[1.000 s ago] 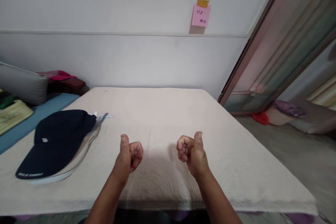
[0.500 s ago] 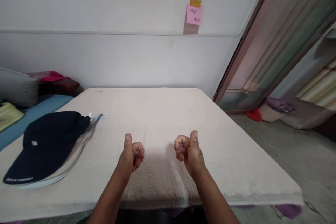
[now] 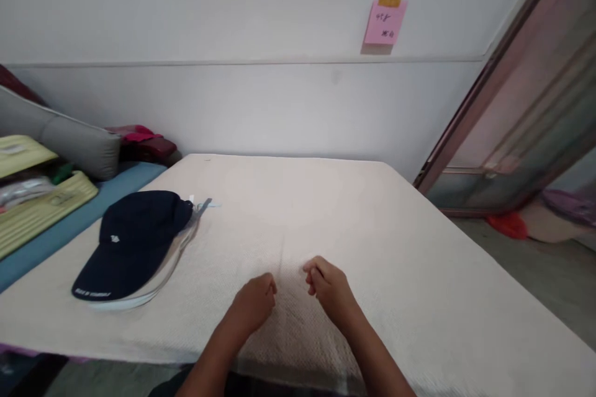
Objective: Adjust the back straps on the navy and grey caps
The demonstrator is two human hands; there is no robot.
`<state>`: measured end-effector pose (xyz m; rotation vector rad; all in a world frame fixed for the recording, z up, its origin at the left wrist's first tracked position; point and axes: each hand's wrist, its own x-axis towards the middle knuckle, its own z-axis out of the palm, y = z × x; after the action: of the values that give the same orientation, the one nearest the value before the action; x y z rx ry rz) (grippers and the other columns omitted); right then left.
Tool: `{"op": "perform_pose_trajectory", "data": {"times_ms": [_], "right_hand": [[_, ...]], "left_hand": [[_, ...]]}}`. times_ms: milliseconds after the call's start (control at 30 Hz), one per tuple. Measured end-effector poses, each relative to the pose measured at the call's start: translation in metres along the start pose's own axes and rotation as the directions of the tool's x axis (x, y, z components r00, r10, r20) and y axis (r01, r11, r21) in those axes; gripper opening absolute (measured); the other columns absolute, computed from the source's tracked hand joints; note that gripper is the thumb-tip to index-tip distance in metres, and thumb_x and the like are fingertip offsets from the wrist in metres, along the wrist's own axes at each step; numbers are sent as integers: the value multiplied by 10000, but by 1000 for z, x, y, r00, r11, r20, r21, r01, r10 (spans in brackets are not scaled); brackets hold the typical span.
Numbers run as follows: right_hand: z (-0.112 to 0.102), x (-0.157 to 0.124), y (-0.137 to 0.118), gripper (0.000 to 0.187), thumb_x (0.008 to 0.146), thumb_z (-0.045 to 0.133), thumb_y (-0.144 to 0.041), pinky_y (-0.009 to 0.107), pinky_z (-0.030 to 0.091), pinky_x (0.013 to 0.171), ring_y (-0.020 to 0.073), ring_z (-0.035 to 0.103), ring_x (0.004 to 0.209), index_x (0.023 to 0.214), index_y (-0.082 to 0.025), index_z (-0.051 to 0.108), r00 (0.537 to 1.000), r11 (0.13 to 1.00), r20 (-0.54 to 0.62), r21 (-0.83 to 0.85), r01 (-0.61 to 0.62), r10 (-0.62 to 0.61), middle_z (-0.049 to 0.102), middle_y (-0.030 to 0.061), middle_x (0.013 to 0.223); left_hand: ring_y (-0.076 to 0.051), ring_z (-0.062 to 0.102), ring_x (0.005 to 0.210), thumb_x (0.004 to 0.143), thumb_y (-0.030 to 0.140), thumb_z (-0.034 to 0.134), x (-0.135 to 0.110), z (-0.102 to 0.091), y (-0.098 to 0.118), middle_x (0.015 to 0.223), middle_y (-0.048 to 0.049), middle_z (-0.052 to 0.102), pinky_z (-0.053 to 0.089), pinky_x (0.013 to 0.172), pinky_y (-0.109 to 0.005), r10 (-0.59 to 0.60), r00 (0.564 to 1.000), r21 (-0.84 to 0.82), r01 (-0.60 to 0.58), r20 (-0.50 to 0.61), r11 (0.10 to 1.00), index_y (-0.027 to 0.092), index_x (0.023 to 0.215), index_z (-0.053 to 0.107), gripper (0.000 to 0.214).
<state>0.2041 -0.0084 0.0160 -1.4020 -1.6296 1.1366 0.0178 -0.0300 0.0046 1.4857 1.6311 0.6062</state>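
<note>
My left hand [image 3: 256, 303] is curled into a fist above the front of the table, with its back toward me and the fingertips mostly hidden. Just to the right, my right hand [image 3: 327, 284] is also closed, its thumb lying against bent fingers. Nothing shows in either hand, and a short gap separates them. Under both is a cream textured cloth [image 3: 410, 273] covering the table. To the left of my left hand sits a stack of caps, a dark navy cap [image 3: 135, 248] on top and pale brims [image 3: 125, 303] beneath.
A pink note [image 3: 385, 23] is taped to the white wall behind the table. At the left, a grey cushion [image 3: 79, 136] and yellow-green ridged containers [image 3: 56, 205] rest on a blue surface [image 3: 133, 181]. A sliding glass door [image 3: 503, 136] stands at the right.
My thumbs, upright before, have folded down, and both fists have turned and come closer together. The view has swung left, so the caps appear further right.
</note>
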Motion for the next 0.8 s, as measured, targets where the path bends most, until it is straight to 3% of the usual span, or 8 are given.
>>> {"op": "perform_pose_trajectory", "data": {"times_ms": [67, 133, 267, 433, 533, 633, 733, 800], "right_hand": [[12, 0, 8, 172, 828, 383, -159, 244, 292, 530, 128, 485, 571, 710, -176, 507, 994, 959, 99, -275, 62, -36, 553, 21, 645], [23, -2, 12, 183, 822, 420, -168, 252, 258, 530, 126, 466, 571, 647, -173, 470, 975, 882, 218, -447, 148, -53, 556, 31, 638], [42, -7, 11, 160, 809, 460, -166, 247, 261, 546, 131, 505, 610, 650, -167, 473, 926, 830, 376, -509, 228, -24, 602, 51, 700], [51, -6, 8, 166, 830, 441, -168, 249, 291, 577, 152, 541, 658, 671, -168, 489, 905, 794, 423, -536, 289, -44, 619, 67, 742], [52, -5, 11, 162, 828, 438, -156, 254, 305, 590, 160, 551, 670, 676, -168, 494, 901, 779, 433, -552, 299, -39, 622, 71, 748], [53, -6, 14, 161, 832, 432, -153, 262, 308, 600, 169, 556, 684, 688, -167, 502, 898, 760, 437, -565, 320, -53, 626, 76, 752], [54, -8, 14, 185, 850, 408, -164, 266, 302, 591, 169, 552, 673, 694, -166, 508, 900, 755, 434, -573, 319, -51, 625, 80, 752], [54, -8, 14, 185, 850, 411, -170, 264, 298, 586, 166, 548, 667, 695, -164, 512, 902, 759, 429, -571, 312, -48, 625, 79, 753]], "left_hand": [[-158, 547, 549, 730, 134, 431, -2, -3, -6, 631, -32, 614, 346, 538, -266, 9, 1000, 38, -9, -2, 999, 194, 675, 529, 127], [-162, 561, 581, 751, 139, 413, -4, -9, -10, 657, -34, 632, 358, 560, -267, 17, 1000, 53, -16, -22, 998, 197, 718, 548, 150], [-162, 562, 613, 791, 188, 412, -10, -26, -14, 662, -20, 618, 381, 588, -266, 41, 991, 29, -37, -130, 999, 195, 774, 557, 146], [-171, 566, 647, 813, 323, 491, -33, -58, -28, 695, -14, 598, 425, 606, -273, 33, 926, -237, -130, -375, 963, 182, 845, 581, 171], [-175, 576, 641, 760, 392, 583, -58, -88, -57, 723, -20, 627, 453, 610, -283, -68, 852, -308, -113, -520, 945, 177, 852, 603, 235], [-179, 591, 617, 665, 409, 683, -90, -127, -100, 673, -15, 649, 471, 579, -276, -252, 731, -395, -25, -634, 919, 169, 828, 632, 294], [-176, 629, 671, 633, 317, 730, -120, -167, -143, 743, -19, 689, 499, 590, -256, -447, 604, -588, -45, -660, 808, 180, 839, 651, 259], [-171, 639, 653, 661, 229, 698, -133, -190, -161, 751, -24, 698, 507, 565, -248, -548, 552, -706, -107, -628, 700, 177, 809, 660, 161]]}}
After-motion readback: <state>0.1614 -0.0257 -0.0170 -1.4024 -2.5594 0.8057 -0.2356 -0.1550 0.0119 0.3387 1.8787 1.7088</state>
